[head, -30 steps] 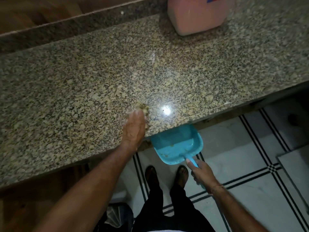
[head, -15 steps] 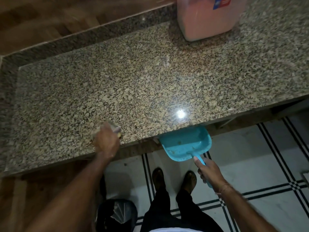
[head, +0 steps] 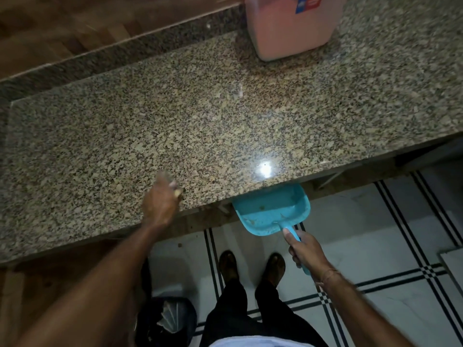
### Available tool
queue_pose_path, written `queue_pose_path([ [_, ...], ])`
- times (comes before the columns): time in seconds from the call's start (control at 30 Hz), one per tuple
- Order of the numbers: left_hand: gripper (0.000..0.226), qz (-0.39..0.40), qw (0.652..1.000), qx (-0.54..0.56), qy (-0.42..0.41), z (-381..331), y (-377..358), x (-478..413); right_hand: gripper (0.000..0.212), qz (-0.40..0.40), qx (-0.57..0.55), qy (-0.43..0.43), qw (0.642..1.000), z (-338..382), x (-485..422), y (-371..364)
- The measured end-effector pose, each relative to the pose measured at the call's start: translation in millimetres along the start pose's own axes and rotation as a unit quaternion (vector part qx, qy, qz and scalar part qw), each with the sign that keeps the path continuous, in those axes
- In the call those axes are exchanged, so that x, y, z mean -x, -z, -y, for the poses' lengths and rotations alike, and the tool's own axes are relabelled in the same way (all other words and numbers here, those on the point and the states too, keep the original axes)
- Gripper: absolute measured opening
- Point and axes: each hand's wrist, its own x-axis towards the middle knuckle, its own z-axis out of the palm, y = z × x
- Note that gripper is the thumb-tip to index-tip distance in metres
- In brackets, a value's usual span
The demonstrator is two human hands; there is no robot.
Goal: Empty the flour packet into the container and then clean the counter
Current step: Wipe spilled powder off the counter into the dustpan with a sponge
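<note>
Dim, one glare spot on the counter [head: 265, 169] (left hand [head: 160, 204] motion-blurred).

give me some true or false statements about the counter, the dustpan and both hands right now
1. The right hand grips the handle of the blue dustpan. True.
2. The dustpan lies on top of the counter. False: it is held below the counter's front edge, with its mouth tucked under that edge.
3. The left hand is on the counter near its front edge. True.
4. The pink container stands at the front edge, right beside the dustpan. False: it stands far back on the counter.
5. A few bits of debris lie in the dustpan. True.
</note>
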Motion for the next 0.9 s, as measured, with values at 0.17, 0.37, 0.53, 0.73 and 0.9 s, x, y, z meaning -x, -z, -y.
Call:
queue_pose_path([
  [0.17,0.024,0.007,1.000,-0.007,0.024,-29,-29,29,0.038,0.016,-0.014,-0.008,1.000,9,-2,-8],
  [0.37,0.036,0.078,0.988,0.118,-0.070,-144,-75,31,0.045,0.035,-0.003,-0.009,0.999,15,-5,-12],
  [0.53,0.020,0.017,0.999,0.040,0.000,-54,-15,-7,0.054,0.022,-0.008,-0.011,1.000,14,-8,6],
  [0.73,0.035,-0.050,0.996,-0.039,0.065,-44,-31,-16,0.042,-0.008,-0.035,-0.030,0.999,1,-10,15],
  [0.9,0.031,0.075,0.979,0.024,-0.186,-131,-63,2,0.038,0.000,-0.041,-0.028,0.999,4,-16,11],
])
